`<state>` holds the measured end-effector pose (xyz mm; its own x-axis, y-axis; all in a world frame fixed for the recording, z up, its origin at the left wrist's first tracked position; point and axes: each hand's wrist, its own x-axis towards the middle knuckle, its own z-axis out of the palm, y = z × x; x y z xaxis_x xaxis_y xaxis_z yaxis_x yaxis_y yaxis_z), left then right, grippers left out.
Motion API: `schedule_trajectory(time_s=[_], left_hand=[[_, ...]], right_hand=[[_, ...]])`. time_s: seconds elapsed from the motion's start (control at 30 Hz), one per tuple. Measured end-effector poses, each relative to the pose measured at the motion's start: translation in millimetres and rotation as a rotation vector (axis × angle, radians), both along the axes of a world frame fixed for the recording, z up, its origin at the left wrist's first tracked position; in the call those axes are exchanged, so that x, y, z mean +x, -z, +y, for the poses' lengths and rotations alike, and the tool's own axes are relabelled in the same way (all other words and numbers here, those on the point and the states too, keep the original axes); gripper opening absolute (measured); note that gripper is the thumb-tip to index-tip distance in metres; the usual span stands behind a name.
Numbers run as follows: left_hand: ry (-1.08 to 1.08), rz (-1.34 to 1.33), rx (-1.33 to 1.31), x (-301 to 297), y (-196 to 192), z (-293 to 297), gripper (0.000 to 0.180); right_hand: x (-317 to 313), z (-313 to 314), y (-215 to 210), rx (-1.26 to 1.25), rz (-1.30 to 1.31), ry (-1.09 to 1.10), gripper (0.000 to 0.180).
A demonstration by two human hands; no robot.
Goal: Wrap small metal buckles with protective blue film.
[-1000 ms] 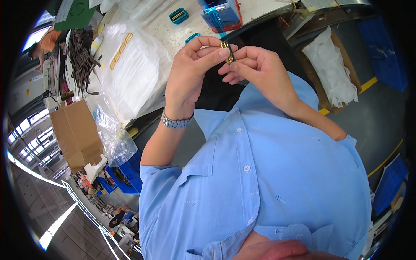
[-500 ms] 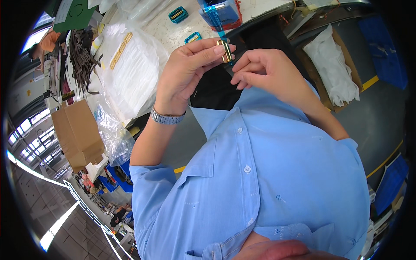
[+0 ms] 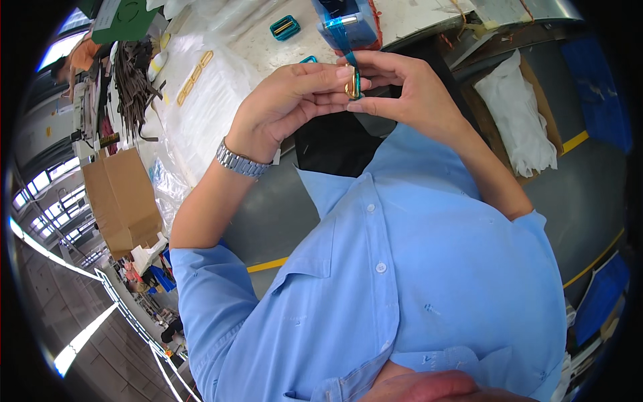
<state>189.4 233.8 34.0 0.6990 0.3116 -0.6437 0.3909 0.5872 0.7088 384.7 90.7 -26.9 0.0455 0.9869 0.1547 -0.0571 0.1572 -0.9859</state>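
Note:
A small gold buckle (image 3: pixel 350 86) with a shiny rim is held between both hands over the table's near edge. My left hand (image 3: pixel 281 104), with a metal watch at the wrist, pinches it from the left with thumb and fingers. From the right, my right hand (image 3: pixel 422 90) closes on the same buckle, its thumb at the lower end and its fingers behind. A strip of teal film tape (image 3: pixel 347 52) runs down to the buckle from a blue tape dispenser (image 3: pixel 362 30). Teal film shows along the buckle's right side.
A teal-wrapped buckle (image 3: pixel 284 28) lies on the white table, another (image 3: pixel 309 59) partly behind my left hand. Gold buckles (image 3: pixel 194 78) lie in a row on clear plastic (image 3: pixel 221 100). Dark straps (image 3: pixel 134 87) hang left; a carton with white material (image 3: pixel 516 114) stands right.
My right hand has come up and left from just beside the buckle and now grips it. My left forearm has swung outward, and the film now lies along the buckle's right side.

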Motion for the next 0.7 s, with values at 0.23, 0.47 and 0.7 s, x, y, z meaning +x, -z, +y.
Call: schedule_trajectory(time_s=[0.23,0.47,0.7], left_hand=[[-0.024,0.043,-0.083,11,-4,7,0.045],[-0.127,0.006,-0.116,9,-7,-6,0.047],[-0.176,0.031,0.777,-1,-2,-48,0.033]], right_hand=[[-11,1,0,-0.018,0.063,0.079,0.063],[-14,0,-14,-0.195,0.043,0.126,0.057],[-16,3,-17,-0.136,0.272,0.061,0.046]])
